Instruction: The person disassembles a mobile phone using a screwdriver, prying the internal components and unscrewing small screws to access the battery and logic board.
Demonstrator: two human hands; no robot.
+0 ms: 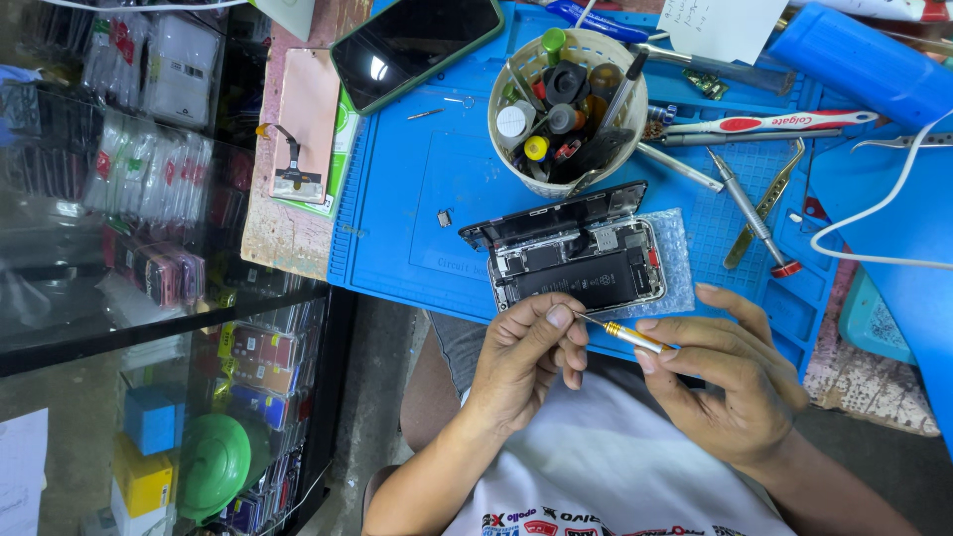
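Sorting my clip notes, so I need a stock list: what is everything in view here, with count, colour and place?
opened phone: one, black inside, on bubble wrap at mat's near edge
work mat: one, blue, on the bench
tool cup: one, cream, crammed with tools, behind the phone
second phone: one, dark screen, green edge, mat's far left corner
toothbrush: one, white and red, right of cup
loose screwdriver: one, silver with red cap, right of phone
small screwdriver: one, gold handle, held in both hands
left hand: pinches the tip
right hand: grips the handle
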